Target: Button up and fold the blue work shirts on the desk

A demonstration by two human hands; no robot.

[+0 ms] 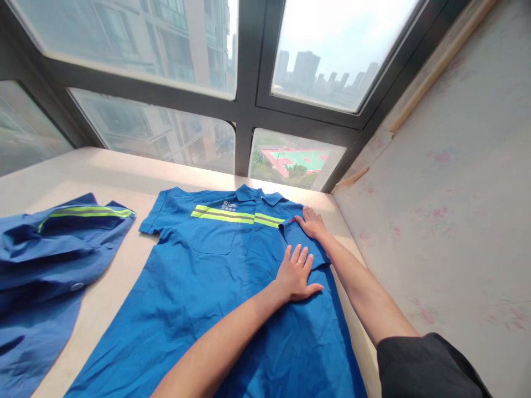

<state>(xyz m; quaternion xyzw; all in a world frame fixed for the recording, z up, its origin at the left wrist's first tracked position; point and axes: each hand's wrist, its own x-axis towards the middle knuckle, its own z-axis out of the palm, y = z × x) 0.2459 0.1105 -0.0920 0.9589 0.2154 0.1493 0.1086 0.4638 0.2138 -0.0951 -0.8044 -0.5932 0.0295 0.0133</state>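
A blue short-sleeved work shirt [215, 276] lies front side up, its collar toward the window. Yellow-green and grey reflective bands cross its chest, with a white printed logo above them on the left. The sleeve [309, 243] on the right is folded inward over the chest. My left hand [295, 273] rests flat on the shirt beside the lower part of that sleeve, fingers spread, a ring on one finger. Near the shoulder, my right hand [312, 222] presses on the upper edge of the folded sleeve, its fingers stretched out.
Another blue garment [45, 265] with a yellow-green band and buttons lies rumpled at the left. Both lie on a pale surface [120, 260]. Dark-framed windows [246, 105] rise behind it, and a flower-patterned wall [440, 221] stands close on the right.
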